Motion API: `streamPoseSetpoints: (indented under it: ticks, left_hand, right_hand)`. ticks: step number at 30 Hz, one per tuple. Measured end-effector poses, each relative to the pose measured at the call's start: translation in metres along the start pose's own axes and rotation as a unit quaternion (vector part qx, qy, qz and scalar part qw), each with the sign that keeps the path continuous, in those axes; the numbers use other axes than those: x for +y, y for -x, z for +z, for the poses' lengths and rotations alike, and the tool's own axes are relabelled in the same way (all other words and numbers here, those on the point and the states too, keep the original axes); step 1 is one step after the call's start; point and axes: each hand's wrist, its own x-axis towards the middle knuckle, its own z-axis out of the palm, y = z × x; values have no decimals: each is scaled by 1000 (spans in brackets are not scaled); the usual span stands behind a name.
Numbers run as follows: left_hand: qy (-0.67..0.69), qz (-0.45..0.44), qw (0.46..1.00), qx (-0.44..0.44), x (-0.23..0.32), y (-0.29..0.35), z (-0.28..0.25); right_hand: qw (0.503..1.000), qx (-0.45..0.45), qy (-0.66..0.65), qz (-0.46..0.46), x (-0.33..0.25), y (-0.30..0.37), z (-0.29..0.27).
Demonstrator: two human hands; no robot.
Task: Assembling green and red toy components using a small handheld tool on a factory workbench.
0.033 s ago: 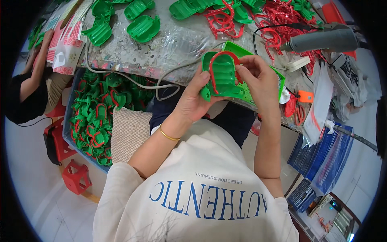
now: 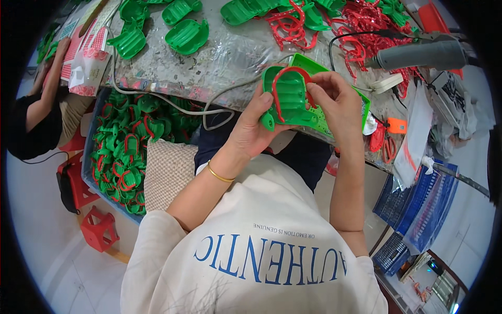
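My left hand (image 2: 250, 127) is closed round the lower left side of a ribbed green plastic piece (image 2: 291, 94), its thumb on the near edge. A curved red strip (image 2: 275, 97) arches over that piece in an upside-down U. With thumb and fingers pinched, my right hand (image 2: 337, 102) grips the strip's right end at the green piece's right edge. The fingers behind the green piece are hidden. Just beyond and beneath the hands lies a bright green tray (image 2: 308, 63), partly covered by them.
More green pieces (image 2: 187, 37) and a tangle of red strips (image 2: 361, 31) lie on the worktable (image 2: 151, 70). A grey heat gun (image 2: 418, 55) and orange-handled scissors (image 2: 388, 149) are at right. A blue bin (image 2: 94, 180) full of finished-looking green-and-red pieces stands left. Another person's arm (image 2: 49, 86) shows far left.
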Motion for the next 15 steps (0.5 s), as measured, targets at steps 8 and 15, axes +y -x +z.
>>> streamPoseSetpoints:
  ticks: [8,15]
  left_hand:
    - [-9,45,999,-2,3,1,1]
    - [-26,69,997,-33,2,-2,-3]
  right_hand:
    - [997,-62,-48,15,8,-7,-4]
    - [997,-49,-56,33,12,-7,0]
